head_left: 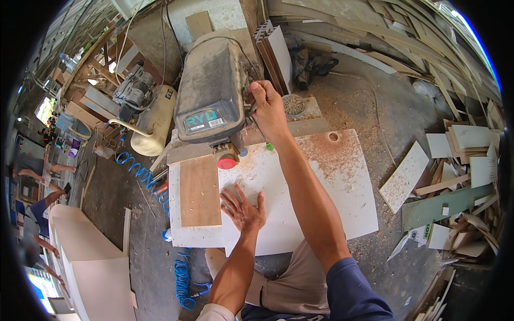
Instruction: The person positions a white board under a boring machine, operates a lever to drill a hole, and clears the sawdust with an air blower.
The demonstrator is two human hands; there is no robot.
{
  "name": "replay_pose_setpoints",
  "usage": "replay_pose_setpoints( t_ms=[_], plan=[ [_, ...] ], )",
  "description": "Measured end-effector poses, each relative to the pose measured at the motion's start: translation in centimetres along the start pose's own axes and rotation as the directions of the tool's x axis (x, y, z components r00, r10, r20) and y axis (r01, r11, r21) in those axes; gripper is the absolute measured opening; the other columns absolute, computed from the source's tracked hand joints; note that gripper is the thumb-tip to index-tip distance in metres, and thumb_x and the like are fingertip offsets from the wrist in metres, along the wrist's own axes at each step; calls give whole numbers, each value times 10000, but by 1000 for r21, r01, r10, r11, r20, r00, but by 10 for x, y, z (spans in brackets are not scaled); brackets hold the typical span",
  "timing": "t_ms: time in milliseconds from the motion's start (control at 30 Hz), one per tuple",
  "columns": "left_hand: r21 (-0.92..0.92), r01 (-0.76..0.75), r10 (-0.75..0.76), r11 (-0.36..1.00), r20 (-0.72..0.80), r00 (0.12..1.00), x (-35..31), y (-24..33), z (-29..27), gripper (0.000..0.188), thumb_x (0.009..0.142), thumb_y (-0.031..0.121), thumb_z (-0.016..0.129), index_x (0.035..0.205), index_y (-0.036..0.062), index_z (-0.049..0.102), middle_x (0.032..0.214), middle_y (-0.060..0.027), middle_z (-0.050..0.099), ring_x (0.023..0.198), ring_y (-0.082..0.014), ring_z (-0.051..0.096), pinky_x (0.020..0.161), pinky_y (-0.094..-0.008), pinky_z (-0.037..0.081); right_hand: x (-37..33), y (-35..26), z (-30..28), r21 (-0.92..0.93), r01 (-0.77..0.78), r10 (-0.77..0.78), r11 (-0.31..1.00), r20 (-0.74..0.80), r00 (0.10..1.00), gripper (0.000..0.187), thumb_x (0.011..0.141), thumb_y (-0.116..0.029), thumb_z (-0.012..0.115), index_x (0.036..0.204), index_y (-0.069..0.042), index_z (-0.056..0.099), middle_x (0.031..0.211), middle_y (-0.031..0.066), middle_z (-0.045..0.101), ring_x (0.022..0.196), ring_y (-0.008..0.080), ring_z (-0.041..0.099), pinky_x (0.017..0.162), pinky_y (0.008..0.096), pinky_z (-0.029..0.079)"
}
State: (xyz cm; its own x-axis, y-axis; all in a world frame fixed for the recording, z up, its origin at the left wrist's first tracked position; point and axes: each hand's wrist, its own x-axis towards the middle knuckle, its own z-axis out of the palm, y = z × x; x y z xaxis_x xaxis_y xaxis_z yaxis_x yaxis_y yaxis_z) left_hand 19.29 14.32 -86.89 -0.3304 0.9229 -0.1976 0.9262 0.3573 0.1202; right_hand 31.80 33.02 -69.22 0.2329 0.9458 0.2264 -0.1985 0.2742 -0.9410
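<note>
A dusty drill press (211, 80) stands in front of me, with a round red part (226, 162) low on its front. My right hand (267, 109) is closed around a feed lever at the right side of the machine's head. Under it lies a white board (284, 219) strewn with wood dust. My left hand (243, 209) rests flat on this board with its fingers spread, beside a brown wood panel (199, 192). Toward the board's far right is a round hole (333, 137) ringed by reddish sawdust. The drill bit's tip cannot be made out.
A cream air compressor tank (152, 120) stands at the left, with a coiled blue hose (183, 283) on the floor. Board offcuts (455, 182) are heaped at the right, and long planks (375, 32) lean behind. Pale panels (101, 267) and other people (40, 214) are at the left.
</note>
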Motion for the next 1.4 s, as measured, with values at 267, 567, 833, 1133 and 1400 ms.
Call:
replay_pose_setpoints(
  t_ms=[267,567,833,1133,1400],
  plan=[
    [7,-4,4,1000,-5,1000,0,0,2,952,985,735,333,1663,135,40,1703,-257,-34,1579,-420,-76,1265,-576,-9,-1,0,-1,-11,8,-8,1000,-2,1000,378,1088,-368,529,1046,-2,613,840,69,656,797,140,575,762,323,485],
    [-4,1,-1,1000,4,1000,0,1,1,953,985,735,337,1663,136,37,1704,-250,-48,1579,-422,-70,1265,-574,-13,1,5,-3,-30,22,-22,999,1,1000,389,1088,-378,525,1061,-1,616,855,83,667,805,157,582,771,333,487],
    [-7,-16,16,1000,-20,1000,1,-3,6,960,983,736,338,1662,130,34,1704,-251,-50,1578,-426,-71,1264,-575,-16,1,8,-2,-40,23,-22,999,2,1000,399,1088,-390,520,1067,-3,616,854,103,658,806,175,573,772,341,482],
    [-7,-11,11,1000,-9,1000,0,-1,2,956,984,739,327,1662,132,32,1704,-250,-53,1578,-422,-75,1264,-576,-19,0,10,-2,-56,35,-35,998,0,999,399,1089,-395,519,1055,-8,615,842,97,646,797,170,559,761,340,477],
    [-1,-9,9,1000,-6,1000,-1,0,1,957,984,738,335,1662,132,34,1705,-247,-48,1578,-421,-79,1263,-581,-4,-2,7,-3,-39,59,-59,997,8,998,405,1089,-398,525,1033,-5,607,826,83,643,768,153,553,725,331,477]
  ],
)
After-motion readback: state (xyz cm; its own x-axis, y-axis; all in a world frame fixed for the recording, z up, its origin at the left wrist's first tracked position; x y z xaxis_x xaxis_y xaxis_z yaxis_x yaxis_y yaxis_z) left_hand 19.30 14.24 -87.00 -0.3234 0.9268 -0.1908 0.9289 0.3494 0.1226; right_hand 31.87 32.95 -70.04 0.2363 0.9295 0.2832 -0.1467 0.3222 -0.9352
